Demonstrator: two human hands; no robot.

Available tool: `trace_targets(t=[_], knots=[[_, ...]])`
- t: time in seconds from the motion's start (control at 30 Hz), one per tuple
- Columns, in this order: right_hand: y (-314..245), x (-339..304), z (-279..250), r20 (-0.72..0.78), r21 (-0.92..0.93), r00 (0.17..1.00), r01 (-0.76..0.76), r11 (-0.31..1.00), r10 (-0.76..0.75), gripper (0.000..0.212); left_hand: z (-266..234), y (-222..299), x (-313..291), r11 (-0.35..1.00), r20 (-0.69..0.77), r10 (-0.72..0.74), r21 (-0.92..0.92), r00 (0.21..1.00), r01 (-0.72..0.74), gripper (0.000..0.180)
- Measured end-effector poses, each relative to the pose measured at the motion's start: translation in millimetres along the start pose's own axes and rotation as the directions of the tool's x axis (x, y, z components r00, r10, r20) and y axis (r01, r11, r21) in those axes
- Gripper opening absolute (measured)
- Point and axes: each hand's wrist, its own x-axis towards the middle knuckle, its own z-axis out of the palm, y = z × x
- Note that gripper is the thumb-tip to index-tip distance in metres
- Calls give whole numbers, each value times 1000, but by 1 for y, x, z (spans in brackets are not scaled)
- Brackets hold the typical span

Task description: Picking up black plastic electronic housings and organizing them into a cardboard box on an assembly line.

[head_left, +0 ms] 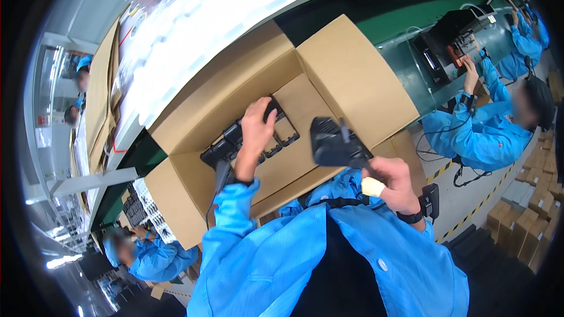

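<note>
An open cardboard box [320, 103] stands in front of me with its flaps spread. A row of black plastic parts [288, 132] lies along its inside. My left hand [257, 126] reaches into the box, fingers curled round a black plastic part [271, 108] at the far end of that row; the fingers partly cover it. Outside the box's right side, my right hand [395, 185] grips a wide, flat black plastic piece [335, 145] by its narrow end. One finger of this hand wears a pale yellow finger cot [372, 186].
Beyond the box runs a workbench stacked with white plastic trays [194, 29]. To the right, a co-worker in blue [482, 132] handles a black machine [443, 53]. Another person [153, 255] sits at the lower left. Brown cartons [511, 223] are stacked on the floor at right.
</note>
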Motion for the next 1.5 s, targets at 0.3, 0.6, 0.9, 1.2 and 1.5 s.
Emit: trace_targets(t=[0.3, 0.6, 0.9, 1.2, 1.5], knots=[[-16, 29, 4, 323, -119, 928, 234, 965, -186, 16, -94, 126, -1, 787, 440, 498, -591, 748, -177, 93], [-8, 36, -11, 321, -96, 928, 230, 969, -188, 15, -87, 141, -11, 827, 318, 466, -488, 826, -279, 75], [0, 49, -35, 346, -2, 921, 193, 981, -180, 16, -78, 164, 2, 865, 303, 469, -347, 830, -362, 42], [13, 37, -63, -403, 310, 914, 192, 931, -55, 11, -73, 147, 27, 975, 170, 92, -216, 981, -53, 26], [99, 23, -167, -710, 169, 703, 113, 979, 41, 11, 24, -6, 103, 971, 401, -230, 40, 887, 234, 26]])
